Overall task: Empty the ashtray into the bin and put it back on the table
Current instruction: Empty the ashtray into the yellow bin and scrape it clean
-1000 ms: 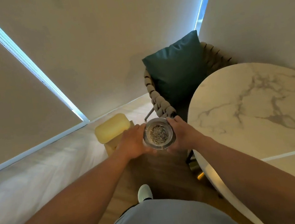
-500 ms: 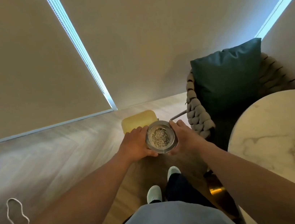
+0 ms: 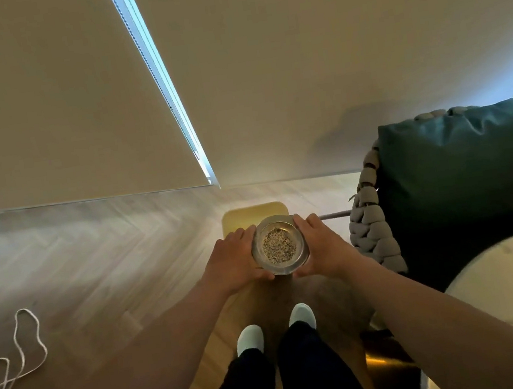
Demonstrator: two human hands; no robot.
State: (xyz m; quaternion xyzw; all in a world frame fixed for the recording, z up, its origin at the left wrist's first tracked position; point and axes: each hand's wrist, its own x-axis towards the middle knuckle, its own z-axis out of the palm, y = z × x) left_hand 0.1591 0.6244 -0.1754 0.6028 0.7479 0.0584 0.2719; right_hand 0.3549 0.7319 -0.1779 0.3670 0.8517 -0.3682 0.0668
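A round glass ashtray (image 3: 278, 246) holding grey-brown ash is upright in the air at chest height. My left hand (image 3: 232, 261) grips its left side and my right hand (image 3: 321, 246) grips its right side. Directly beyond the ashtray stands a yellow bin (image 3: 251, 216) with its lid closed; the ashtray and my fingers hide its near half. The round white marble table (image 3: 511, 283) shows at the lower right edge, behind my right forearm.
A woven rope chair (image 3: 371, 217) with a dark green cushion (image 3: 455, 166) stands right of the bin. A white cord (image 3: 18, 359) lies looped on the wooden floor at the left. Beige blinds fill the wall ahead. My white shoes (image 3: 249, 338) stand just before the bin.
The view has swung left: table and chair slid to the right edge, the cord came into sight. Both hands keep the ashtray level, now centred over the bin's near edge.
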